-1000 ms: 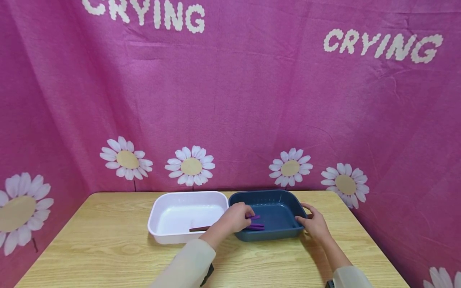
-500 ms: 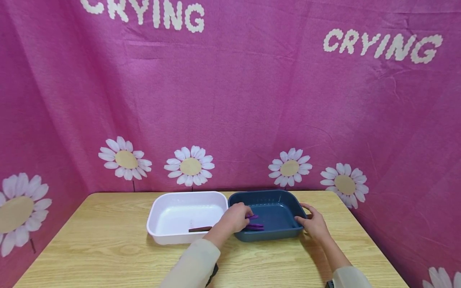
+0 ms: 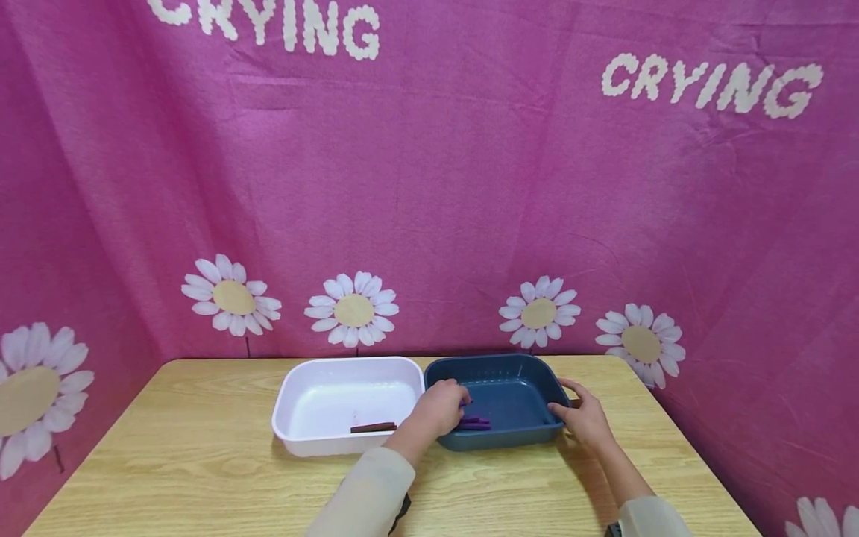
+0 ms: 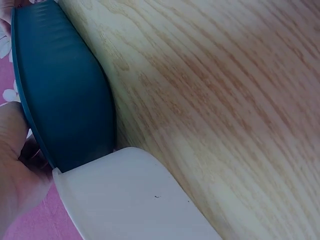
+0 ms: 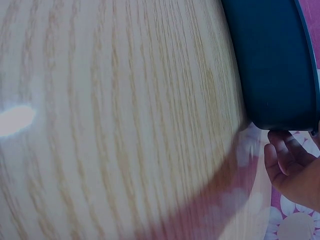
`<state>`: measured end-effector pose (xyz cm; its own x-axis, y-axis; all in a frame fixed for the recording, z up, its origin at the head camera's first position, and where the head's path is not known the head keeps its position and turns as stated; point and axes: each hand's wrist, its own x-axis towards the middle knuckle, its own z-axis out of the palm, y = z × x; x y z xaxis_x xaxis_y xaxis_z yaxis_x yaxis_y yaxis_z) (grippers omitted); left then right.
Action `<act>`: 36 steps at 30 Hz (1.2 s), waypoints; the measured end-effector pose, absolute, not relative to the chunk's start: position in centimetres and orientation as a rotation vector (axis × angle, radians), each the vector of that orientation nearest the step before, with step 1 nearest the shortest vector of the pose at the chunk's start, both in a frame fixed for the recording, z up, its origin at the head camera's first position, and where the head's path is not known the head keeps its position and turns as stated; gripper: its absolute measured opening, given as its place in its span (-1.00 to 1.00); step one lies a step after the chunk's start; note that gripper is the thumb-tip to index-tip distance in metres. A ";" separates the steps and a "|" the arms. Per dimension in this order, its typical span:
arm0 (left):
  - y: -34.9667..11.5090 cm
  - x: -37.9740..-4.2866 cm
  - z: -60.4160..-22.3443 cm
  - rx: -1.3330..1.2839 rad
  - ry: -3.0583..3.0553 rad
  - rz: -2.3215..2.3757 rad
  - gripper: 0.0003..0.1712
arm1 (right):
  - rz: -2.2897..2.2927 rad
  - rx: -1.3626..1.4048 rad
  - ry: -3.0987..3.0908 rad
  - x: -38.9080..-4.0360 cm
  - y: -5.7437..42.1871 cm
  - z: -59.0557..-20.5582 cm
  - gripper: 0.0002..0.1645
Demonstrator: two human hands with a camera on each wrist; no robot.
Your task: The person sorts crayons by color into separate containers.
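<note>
My left hand [image 3: 439, 406] reaches over the left side of a dark blue tray [image 3: 499, 438], fingers curled down inside it. A bit of purple shows at its fingertips, where it pinches a purple stick, mostly hidden by the hand. More slim purple sticks [image 3: 475, 424] lie beside it on the tray floor. With thumb at the rim and fingers outside, my right hand [image 3: 587, 419] holds the tray's right end. In the left wrist view the left hand [image 4: 17, 165] sits behind the tray wall, which hides its fingertips. Fingers of the right hand [image 5: 292, 167] touch the tray's end in the right wrist view.
A white tray [image 3: 342, 446] stands against the blue one on the left. Dark brown sticks [image 3: 373, 427] lie at its front, partly behind the left forearm. Both trays rest near the back of the wooden table [image 3: 201, 462], before a pink curtain [image 3: 429, 186] with daisies.
The purple stick at the left fingertips shows less than before as the hand shifts slightly. More of the brown sticks shows past the left forearm. The right hand stays on the blue tray.
</note>
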<state>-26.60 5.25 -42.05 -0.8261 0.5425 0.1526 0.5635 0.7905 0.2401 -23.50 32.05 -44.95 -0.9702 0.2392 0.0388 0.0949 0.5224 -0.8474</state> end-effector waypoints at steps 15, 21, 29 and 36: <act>5.0 -26.9 -42.6 -0.946 -2.849 -0.799 -0.80 | 1.440 -0.303 -2.627 -23.9 32.3 -45.3 -0.33; 4.3 -26.5 -42.5 -0.934 -2.761 -1.059 -0.80 | 1.444 -0.290 -2.629 -24.2 32.2 -45.2 -0.33; 2.6 -25.6 -42.0 -0.862 -2.686 -1.282 -0.78 | 1.423 -0.284 -2.659 -24.3 32.4 -45.0 -0.31; 0.5 -24.7 -40.5 -0.811 -2.623 -1.349 -0.76 | 1.361 -0.250 -2.689 -23.8 33.3 -44.8 -0.27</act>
